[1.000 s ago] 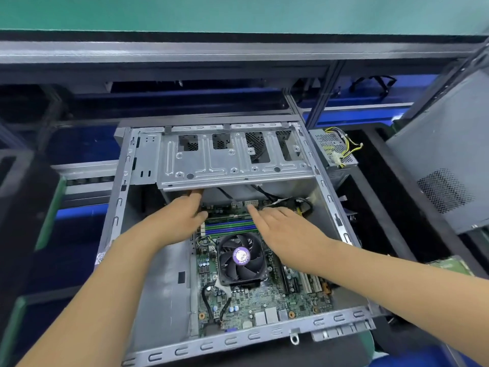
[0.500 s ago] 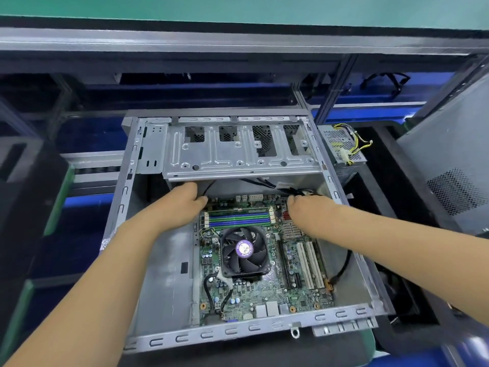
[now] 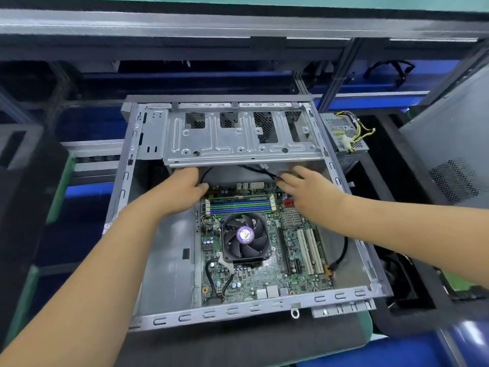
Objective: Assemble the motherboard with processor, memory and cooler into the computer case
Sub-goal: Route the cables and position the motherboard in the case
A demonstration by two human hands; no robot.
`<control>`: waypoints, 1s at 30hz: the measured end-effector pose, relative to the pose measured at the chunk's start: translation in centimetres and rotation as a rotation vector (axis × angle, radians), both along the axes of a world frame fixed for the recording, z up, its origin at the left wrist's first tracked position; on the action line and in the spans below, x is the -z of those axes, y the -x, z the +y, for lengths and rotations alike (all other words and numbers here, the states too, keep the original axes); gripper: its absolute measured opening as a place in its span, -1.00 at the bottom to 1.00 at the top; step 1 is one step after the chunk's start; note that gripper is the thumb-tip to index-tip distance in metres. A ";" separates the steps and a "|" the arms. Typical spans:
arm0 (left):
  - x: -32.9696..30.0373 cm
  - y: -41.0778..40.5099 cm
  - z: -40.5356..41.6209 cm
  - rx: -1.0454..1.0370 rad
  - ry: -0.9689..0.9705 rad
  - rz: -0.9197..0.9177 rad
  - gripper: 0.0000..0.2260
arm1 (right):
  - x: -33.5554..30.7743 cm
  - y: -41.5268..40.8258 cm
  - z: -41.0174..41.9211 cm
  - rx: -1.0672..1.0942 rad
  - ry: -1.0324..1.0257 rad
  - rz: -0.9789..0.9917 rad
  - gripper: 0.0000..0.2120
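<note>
Inside the case [image 3: 169, 260]: motherboard [image 3: 264, 282].

You had almost nothing legible in front of you. The only print showed on the round purple-and-white sticker [image 3: 245, 233] at the hub of the black cooler fan [image 3: 244, 238] on the green motherboard [image 3: 264, 260], and its small lines of lettering were too blurred to make out. The grey sheet-metal computer case [image 3: 238, 312] and its silver drive cage plate [image 3: 238, 144] carried only stamped slots and holes, no readable marks.
</note>
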State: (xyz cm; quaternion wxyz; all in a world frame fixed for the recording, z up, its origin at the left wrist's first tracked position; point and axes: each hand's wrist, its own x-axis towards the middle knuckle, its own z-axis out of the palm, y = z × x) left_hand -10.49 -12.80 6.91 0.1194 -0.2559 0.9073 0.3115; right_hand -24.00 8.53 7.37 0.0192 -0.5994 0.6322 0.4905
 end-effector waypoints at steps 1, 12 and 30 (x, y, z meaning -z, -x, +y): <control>0.0 0.0 -0.1 0.007 0.021 0.002 -0.65 | 0.2 -0.2 0.2 -0.038 0.033 -0.068 -0.56; -0.6 -1.5 0.4 0.131 0.106 -0.051 -0.72 | 1.2 -3.6 -1.9 0.333 0.412 -0.759 -0.31; 0.2 -2.0 1.6 0.290 0.131 -0.082 -0.78 | -0.5 -0.7 0.5 0.260 0.397 -0.208 -0.74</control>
